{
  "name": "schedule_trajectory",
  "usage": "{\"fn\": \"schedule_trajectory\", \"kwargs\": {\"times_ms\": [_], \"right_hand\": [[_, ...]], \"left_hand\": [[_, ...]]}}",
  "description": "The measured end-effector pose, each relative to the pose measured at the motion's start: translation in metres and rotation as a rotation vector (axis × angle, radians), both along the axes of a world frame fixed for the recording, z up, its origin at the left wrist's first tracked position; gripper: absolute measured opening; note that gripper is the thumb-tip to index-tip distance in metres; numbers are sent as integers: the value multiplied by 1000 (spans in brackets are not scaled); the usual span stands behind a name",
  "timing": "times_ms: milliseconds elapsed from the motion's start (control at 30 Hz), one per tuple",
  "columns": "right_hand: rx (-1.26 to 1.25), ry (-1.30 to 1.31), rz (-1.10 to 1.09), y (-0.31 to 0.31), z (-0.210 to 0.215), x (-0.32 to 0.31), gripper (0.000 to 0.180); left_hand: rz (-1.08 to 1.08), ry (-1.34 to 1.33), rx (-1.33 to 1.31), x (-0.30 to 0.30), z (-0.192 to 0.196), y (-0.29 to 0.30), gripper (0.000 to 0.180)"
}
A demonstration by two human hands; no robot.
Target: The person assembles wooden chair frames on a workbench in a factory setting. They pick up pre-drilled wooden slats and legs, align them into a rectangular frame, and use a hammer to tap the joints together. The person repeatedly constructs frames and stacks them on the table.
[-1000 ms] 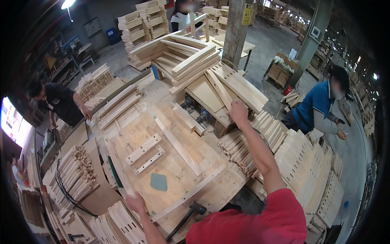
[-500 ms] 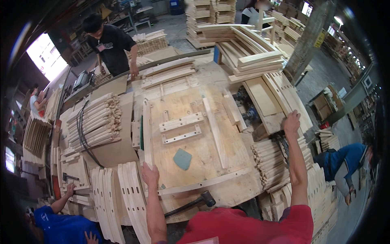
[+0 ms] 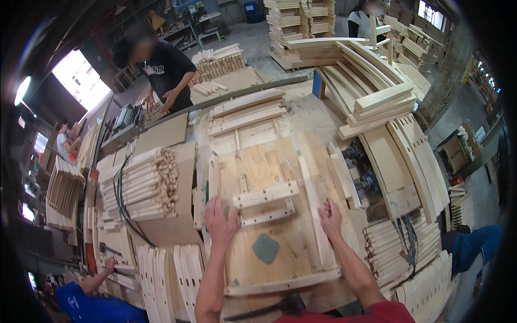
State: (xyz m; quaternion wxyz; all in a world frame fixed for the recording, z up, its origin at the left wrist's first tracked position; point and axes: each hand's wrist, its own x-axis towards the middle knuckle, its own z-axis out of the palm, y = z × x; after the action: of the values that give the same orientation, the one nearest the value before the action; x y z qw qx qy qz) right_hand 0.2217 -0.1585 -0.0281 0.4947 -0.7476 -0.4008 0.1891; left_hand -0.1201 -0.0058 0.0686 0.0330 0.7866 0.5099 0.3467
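A plywood board (image 3: 269, 172) with wooden rails fixed on it lies flat on the bench before me. My left hand (image 3: 219, 218) rests on its left side, fingers spread, beside a short cross slat (image 3: 265, 195). My right hand (image 3: 331, 216) lies on the long upright rail (image 3: 315, 215) at the right, fingers apart. A curved wooden piece (image 3: 283, 283) lies along the board's near edge. A grey-green patch (image 3: 265, 248) sits on the board between my forearms. Neither hand holds anything that I can see.
A dark hammer (image 3: 280, 307) lies at the near edge. A bundle of round sticks (image 3: 148, 185) is on the left, slat stacks (image 3: 409, 258) on the right, curved frames (image 3: 366, 81) behind. One person in black (image 3: 164, 70) works at the far side; another in blue (image 3: 91, 301) lower left.
My right arm has drawn back from the slat stacks at the far right onto the board's right rail. My left hand has moved up onto the board. The view has swung left.
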Motion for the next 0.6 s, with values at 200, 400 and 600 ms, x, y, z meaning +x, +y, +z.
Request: {"fn": "schedule_trajectory", "kwargs": {"times_ms": [200,400,600], "right_hand": [[194,123,-11,7,-16,6,61],[140,153,-61,4,-15,6,61],[51,334,-227,-5,-10,-3,65]], "left_hand": [[-76,27,-2,84,-14,268,47],[0,92,11,176,-66,431,57],[-48,235,-400,253,-77,545,72]]}}
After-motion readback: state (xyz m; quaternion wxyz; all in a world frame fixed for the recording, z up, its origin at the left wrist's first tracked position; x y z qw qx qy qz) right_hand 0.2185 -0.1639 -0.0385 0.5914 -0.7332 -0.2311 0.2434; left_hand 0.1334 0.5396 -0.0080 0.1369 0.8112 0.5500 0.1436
